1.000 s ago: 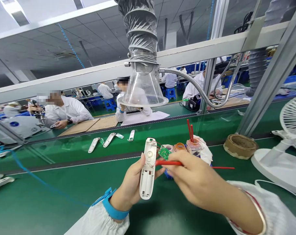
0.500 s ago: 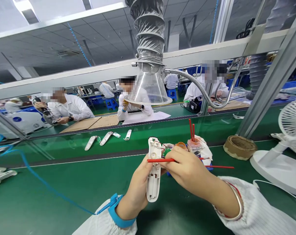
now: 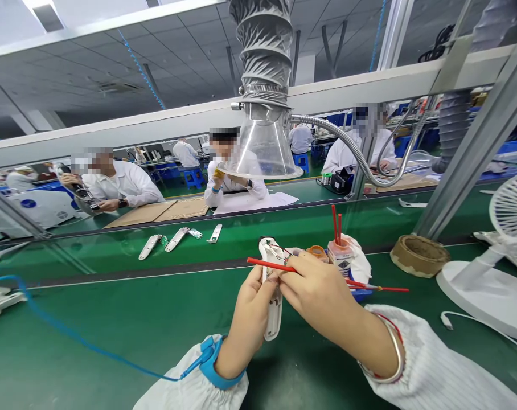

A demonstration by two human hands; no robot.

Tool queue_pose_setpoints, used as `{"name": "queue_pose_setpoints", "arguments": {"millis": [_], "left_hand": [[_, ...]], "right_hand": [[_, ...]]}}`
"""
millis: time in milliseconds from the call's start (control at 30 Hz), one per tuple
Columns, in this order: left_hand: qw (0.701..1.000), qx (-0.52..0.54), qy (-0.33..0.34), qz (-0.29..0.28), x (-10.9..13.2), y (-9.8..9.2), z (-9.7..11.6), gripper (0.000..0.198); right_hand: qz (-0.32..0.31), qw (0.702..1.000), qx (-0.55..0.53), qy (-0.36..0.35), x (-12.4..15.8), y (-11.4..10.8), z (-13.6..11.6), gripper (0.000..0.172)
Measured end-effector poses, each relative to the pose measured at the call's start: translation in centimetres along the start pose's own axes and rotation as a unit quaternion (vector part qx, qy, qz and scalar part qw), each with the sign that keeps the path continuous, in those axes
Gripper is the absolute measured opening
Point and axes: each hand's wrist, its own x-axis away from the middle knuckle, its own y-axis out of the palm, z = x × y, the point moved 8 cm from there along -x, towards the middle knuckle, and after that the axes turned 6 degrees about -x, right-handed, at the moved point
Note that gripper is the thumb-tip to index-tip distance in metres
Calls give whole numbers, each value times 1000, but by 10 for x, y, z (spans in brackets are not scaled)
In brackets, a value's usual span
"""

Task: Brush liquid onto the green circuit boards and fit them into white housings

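My left hand (image 3: 249,319) is wrapped round a long white plastic housing (image 3: 272,310) held upright above the green bench. Thin wires show at the housing's top end. My right hand (image 3: 316,293) is closed on a thin red stick (image 3: 267,265) that lies across the housing's upper part, its tip pointing left. The small green circuit board is hidden behind my right hand. A blue wrist strap (image 3: 213,359) with a blue cord sits on my left wrist.
Behind my hands stand small pots (image 3: 316,251) and a jar with red sticks (image 3: 339,247). A brown tape roll (image 3: 418,254) and a white fan (image 3: 497,256) are at right. Several white housings (image 3: 175,240) lie on the conveyor. A clear fume hood (image 3: 262,151) hangs above. Other people work across the line.
My left hand turned the housing edge-on and brought it closer. My right hand moved the red stick up and left across its top, covering the green board.
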Motion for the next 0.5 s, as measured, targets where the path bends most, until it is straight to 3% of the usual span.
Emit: {"name": "queue_pose_setpoints", "arguments": {"millis": [333,500], "left_hand": [[991,-133,22,23,-9,-17,-9,28],[991,-123,26,41,-14,-25,-4,26]], "right_hand": [[17,999,7,26,0,1,-2,19],[47,996,-69,40,8,-34,2,15]]}}
